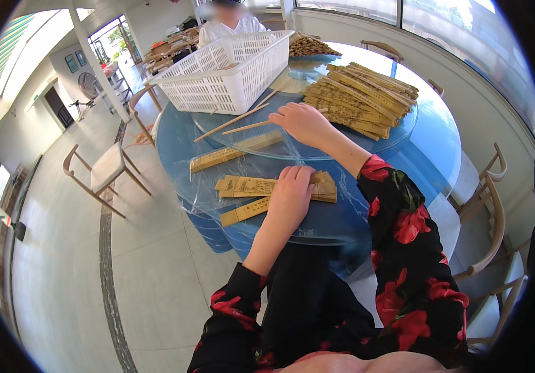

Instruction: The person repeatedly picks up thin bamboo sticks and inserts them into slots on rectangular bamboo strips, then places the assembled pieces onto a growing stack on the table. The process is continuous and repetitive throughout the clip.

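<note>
On the near side of a round table, my left hand (291,189) presses down with curled fingers on a fanned stack of yellow-brown paper chopstick sleeves (242,186). One loose sleeve (245,212) sticks out toward the table edge. Farther in, my right hand (304,123) is closed around pale wooden chopsticks (245,128), whose ends show on both sides of it. Another chopstick (230,123) lies slanted just left of that hand. A neat bundle of sleeves (217,159) lies between the hands and the left edge, beside clear plastic film.
A large heap of yellow-brown sleeves (367,93) covers the right of the glass turntable (404,133). Beyond stands a white slatted basket (217,90), with a brown pile (311,46) to its right. Across the table sits a person (233,25). Wooden chairs (109,168) stand around.
</note>
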Action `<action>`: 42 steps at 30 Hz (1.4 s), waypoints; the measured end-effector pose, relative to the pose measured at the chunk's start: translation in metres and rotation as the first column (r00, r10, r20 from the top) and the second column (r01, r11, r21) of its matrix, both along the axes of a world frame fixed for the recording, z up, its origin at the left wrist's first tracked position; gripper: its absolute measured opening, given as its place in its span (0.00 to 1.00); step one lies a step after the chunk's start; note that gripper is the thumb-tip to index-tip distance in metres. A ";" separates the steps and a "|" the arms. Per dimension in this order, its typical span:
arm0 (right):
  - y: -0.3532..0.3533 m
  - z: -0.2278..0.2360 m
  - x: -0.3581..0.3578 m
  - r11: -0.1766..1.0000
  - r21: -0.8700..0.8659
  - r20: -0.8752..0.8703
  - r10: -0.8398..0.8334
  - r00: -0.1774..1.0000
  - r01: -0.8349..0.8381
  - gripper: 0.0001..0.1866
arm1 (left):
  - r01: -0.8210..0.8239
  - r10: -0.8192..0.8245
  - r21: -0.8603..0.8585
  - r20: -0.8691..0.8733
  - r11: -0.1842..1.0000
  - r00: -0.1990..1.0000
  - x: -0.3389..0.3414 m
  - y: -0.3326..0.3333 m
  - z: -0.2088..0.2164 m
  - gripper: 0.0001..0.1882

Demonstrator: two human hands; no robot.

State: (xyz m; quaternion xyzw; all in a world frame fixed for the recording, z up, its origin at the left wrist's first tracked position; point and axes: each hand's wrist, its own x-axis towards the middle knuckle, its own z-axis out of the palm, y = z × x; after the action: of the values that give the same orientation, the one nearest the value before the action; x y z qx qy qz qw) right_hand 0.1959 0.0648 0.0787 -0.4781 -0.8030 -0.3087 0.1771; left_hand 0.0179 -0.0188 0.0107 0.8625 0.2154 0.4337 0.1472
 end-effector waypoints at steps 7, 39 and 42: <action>-0.122 -0.007 0.066 0.997 0.071 -0.398 0.037 0.916 -0.010 0.09 | -0.146 0.146 -0.001 0.077 0.989 0.986 -0.016 -0.004 0.013 0.17; -0.148 -0.017 0.083 0.987 -0.125 -0.458 0.034 0.888 -0.102 0.05 | -0.231 0.231 0.011 0.024 0.973 0.973 -0.023 -0.005 0.015 0.15; -0.150 -0.018 0.080 0.974 -0.170 -0.494 0.050 0.868 -0.153 0.05 | -0.195 0.196 -0.044 0.007 0.980 0.981 -0.021 -0.007 0.015 0.16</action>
State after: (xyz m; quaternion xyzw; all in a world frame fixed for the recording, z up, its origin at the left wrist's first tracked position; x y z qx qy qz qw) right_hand 0.2756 -0.0850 0.0604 -0.5127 -0.7839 -0.0852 0.3397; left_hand -0.0031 -0.0257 0.0262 0.8314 0.3076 0.4460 0.1238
